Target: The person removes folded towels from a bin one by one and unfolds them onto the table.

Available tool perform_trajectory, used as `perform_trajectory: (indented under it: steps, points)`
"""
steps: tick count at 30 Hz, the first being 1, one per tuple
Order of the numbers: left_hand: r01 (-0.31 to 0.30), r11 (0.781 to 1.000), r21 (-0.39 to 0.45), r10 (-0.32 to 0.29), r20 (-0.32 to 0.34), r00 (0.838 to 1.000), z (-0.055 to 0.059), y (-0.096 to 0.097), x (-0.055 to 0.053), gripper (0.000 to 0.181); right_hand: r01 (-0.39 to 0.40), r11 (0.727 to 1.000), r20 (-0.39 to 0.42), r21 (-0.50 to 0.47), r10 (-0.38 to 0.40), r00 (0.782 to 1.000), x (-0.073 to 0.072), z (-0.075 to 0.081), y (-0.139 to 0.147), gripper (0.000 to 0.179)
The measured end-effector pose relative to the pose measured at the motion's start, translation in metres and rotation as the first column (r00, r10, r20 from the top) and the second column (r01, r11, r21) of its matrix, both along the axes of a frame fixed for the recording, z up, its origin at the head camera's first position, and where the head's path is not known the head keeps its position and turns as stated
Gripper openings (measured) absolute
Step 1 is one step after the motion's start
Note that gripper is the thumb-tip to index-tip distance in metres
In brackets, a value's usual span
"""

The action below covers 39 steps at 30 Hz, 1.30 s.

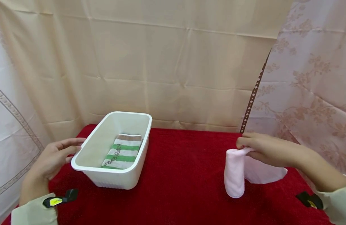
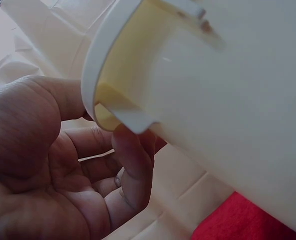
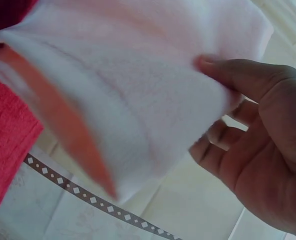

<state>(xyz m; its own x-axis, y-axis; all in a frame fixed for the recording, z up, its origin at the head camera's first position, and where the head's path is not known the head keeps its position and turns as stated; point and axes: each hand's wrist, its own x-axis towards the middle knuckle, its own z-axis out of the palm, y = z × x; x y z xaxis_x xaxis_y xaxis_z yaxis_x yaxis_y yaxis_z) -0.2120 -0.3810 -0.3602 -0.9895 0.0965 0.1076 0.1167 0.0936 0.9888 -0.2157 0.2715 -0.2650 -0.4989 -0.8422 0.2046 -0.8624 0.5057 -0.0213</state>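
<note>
In the head view, a white plastic tub stands tilted on the left of the red-covered table. My left hand is at its left rim; the left wrist view shows the thumb and curled fingers pinching that rim. Inside the tub lies a folded towel with green, white and brown stripes and some lettering. On the right, my right hand holds a pale pink cloth by its upper edge. Thumb and fingers pinch the cloth in the right wrist view, and it hangs in folds.
A red cloth covers the table. Behind it hangs a beige curtain, with a pink floral curtain at the right and a white one at the left.
</note>
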Motion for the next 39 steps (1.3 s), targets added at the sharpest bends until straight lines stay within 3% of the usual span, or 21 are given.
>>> perform_trajectory:
  steps: [5, 12, 22, 27, 31, 39]
  points:
    - [-0.004, 1.0, 0.002, 0.004, 0.005, 1.0, 0.0, 0.0, 0.0, 0.029, -0.014, 1.0, 0.116, 0.015, 0.012, 0.993, -0.004, -0.006, -0.003, 0.041]
    - [-0.005, 1.0, 0.004, 0.005, 0.0, 1.0, -0.002, -0.001, 0.0, 0.029, -0.108, 0.994, 0.159, -0.01, 0.108, 0.981, -0.033, -0.021, -0.012, 0.035]
    - [-0.009, 1.0, -0.005, 0.009, 0.003, 1.0, -0.002, -0.002, -0.001, 0.029, -0.031, 0.999, 0.207, -0.019, 0.034, 0.978, -0.082, -0.057, -0.026, 0.034]
    - [0.002, 1.0, 0.007, -0.002, -0.004, 1.0, -0.003, 0.0, -0.001, 0.028, 0.037, 0.999, 0.277, -0.015, -0.031, 0.96, -0.103, -0.083, -0.031, 0.03]
    - [0.003, 1.0, 0.01, -0.003, -0.008, 1.0, -0.003, 0.001, 0.0, 0.028, 0.066, 0.998, 0.332, -0.023, -0.055, 0.942, -0.116, -0.102, -0.037, 0.026]
    - [-0.016, 1.0, -0.007, 0.016, -0.007, 1.0, -0.003, 0.001, 0.001, 0.026, 0.08, 0.996, 0.36, -0.039, -0.061, 0.931, -0.133, -0.13, -0.046, 0.02]
